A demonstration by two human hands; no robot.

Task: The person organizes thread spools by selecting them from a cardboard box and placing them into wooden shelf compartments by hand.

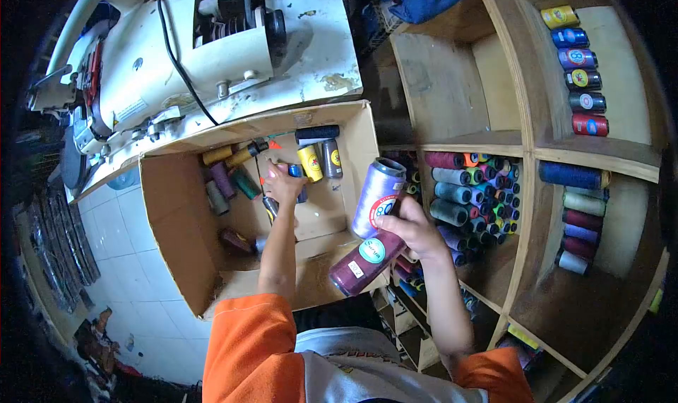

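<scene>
My right hand (417,230) holds two large thread spools together, a lavender one (369,198) with a red and blue label and a maroon one (367,262) with a light blue label. They are in front of the box's right edge. My left hand (284,184) reaches into the cardboard box (180,226), its fingers around a dark blue spool (297,180). A yellow spool (309,163) and a dark grey spool (332,158) stand to its right. Purple (222,180), green (245,184) and brownish-gold (217,155) spools lie to its left.
Behind the box is a white sewing machine (141,64) on a worn table (318,64). On the right, a wooden shelf (524,120) has compartments with many stacked spools (452,194) and a row of upright-stacked spools (583,80). White tiles (116,233) show at left.
</scene>
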